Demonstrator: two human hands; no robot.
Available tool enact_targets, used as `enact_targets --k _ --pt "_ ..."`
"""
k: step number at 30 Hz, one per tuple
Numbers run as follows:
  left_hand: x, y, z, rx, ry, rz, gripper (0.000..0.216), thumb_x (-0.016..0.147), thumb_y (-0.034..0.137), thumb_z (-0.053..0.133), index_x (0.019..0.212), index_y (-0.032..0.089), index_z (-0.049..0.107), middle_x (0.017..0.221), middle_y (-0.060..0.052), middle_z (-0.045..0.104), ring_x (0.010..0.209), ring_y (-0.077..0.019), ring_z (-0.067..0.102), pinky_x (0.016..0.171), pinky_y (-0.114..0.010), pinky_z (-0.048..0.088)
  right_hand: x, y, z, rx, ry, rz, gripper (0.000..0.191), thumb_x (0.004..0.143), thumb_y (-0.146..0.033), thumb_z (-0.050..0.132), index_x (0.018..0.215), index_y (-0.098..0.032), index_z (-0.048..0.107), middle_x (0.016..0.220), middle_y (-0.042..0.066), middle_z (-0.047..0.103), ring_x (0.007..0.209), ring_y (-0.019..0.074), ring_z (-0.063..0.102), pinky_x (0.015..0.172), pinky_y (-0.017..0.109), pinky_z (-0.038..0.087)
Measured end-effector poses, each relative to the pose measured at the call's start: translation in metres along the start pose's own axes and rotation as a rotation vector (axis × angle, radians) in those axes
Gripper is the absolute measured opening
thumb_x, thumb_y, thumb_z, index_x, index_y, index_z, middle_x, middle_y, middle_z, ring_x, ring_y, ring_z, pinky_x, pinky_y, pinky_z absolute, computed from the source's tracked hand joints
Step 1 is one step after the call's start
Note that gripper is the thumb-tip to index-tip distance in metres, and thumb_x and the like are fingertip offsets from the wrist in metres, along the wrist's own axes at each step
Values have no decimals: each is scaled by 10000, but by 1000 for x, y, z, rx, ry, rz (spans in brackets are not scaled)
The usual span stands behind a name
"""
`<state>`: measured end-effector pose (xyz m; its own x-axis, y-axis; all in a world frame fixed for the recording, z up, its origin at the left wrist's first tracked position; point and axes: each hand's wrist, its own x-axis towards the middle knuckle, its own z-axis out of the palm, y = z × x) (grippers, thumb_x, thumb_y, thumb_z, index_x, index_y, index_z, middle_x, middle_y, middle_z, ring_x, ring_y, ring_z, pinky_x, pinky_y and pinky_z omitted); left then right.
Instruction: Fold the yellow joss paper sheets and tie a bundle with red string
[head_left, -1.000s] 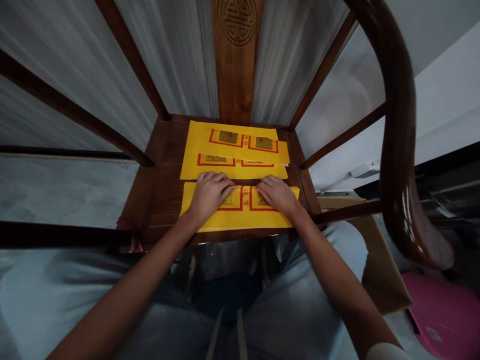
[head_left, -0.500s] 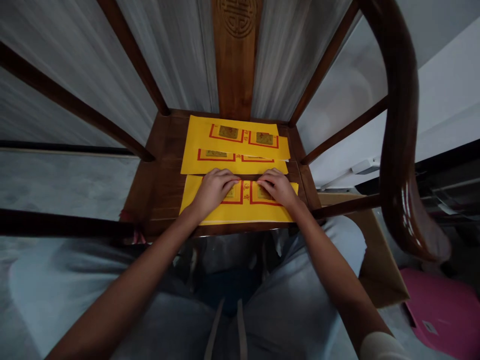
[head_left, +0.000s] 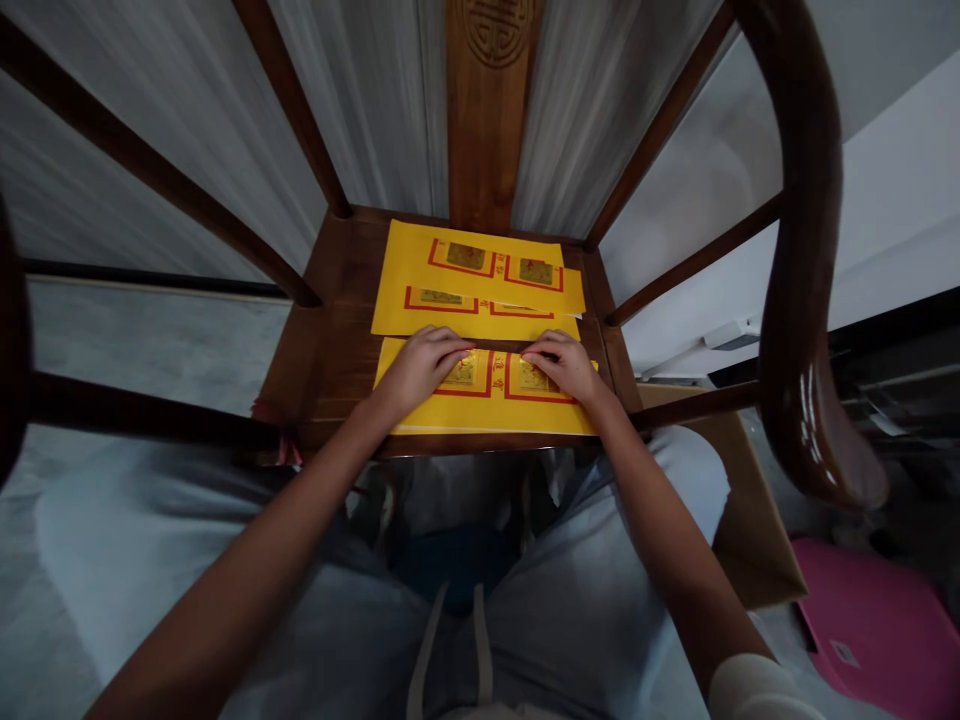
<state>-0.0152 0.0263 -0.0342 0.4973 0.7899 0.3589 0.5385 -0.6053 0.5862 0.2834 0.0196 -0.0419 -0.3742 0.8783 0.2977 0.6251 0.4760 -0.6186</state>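
Note:
A near stack of yellow joss paper (head_left: 487,414), printed with red frames and gold foil squares, lies along the front of the wooden chair seat (head_left: 324,345). My left hand (head_left: 421,372) rests over its left part, thumb and fingers pinched at the far edge of the top sheet. On the right part, my right hand (head_left: 566,366) holds the same far edge in a similar pinch. Both hands hide some of the print. Beyond them, more joss paper sheets (head_left: 420,320) overlap at slightly different angles towards the chair back.
The wooden backrest panel (head_left: 486,140) and slanting spindles rise behind the seat. A curved armrest (head_left: 806,250) stands at the right. Below it are a cardboard box (head_left: 757,520) and a pink plastic object (head_left: 877,630) on the floor. My knees flank the seat front.
The view has shifted a little. Both hands remain at the far edge of the near paper, their fingers slightly repositioned, and more of the gold squares shows between them.

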Motion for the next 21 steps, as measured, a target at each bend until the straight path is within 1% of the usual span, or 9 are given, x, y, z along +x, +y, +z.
enact_targets --k 3,6,10,12,15,18,20,21 --pt "-8 -6 -15 51 -4 -15 316 1056 376 542 1150 221 801 1054 -93 765 1015 -258 654 944 -421 502 0 -2 0 -3 8 -5 258 1028 -387 621 957 -227 811 961 71 751 947 231 681 909 389 539" --pt "-15 -10 -26 129 28 -88 312 1038 408 571 1119 223 810 1099 -92 777 1039 -266 658 974 -432 483 -8 -5 -7 -48 35 -15 263 1025 -392 618 1007 -205 802 963 84 725 955 240 668 905 397 539" --pt "-18 -10 -29 158 62 -141 306 1020 412 590 1057 208 815 1082 -92 784 1023 -271 665 963 -434 492 -34 -8 -24 -167 57 18 328 1007 -408 639 1235 -198 744 1062 110 710 1057 293 645 954 460 536" --pt "-17 -9 -28 143 61 -142 306 1019 413 586 1044 208 811 1068 -93 781 1015 -270 668 969 -435 501 -49 -9 -30 -228 109 63 335 1002 -371 635 1287 -216 718 1128 117 711 1116 316 628 996 498 525" --pt "-18 -8 -34 120 63 -134 334 1014 440 588 1120 197 792 1132 -114 756 1085 -277 663 1030 -443 501 -61 -8 -32 -259 213 124 254 983 -300 640 1193 -217 756 1114 120 709 1103 318 632 1012 513 525" --pt "-23 -12 -48 131 106 -126 413 988 475 616 1230 171 755 1198 -138 724 1142 -294 652 1068 -457 493 -61 -6 -29 -230 261 164 184 963 -273 656 1077 -218 790 1055 111 709 1049 306 651 983 500 544" --pt "-26 -16 -60 124 119 -141 413 969 481 629 1222 179 755 1186 -125 728 1117 -283 668 1040 -432 512 -58 -5 -29 -199 279 183 174 960 -273 657 1055 -226 795 1045 103 721 1036 302 660 967 496 552" --pt "-27 -18 -65 116 111 -153 385 968 474 624 1183 189 767 1159 -112 737 1087 -269 682 1012 -408 525 -56 -4 -29 -185 289 186 172 958 -273 656 1051 -229 795 1043 100 730 1034 301 664 962 496 554"
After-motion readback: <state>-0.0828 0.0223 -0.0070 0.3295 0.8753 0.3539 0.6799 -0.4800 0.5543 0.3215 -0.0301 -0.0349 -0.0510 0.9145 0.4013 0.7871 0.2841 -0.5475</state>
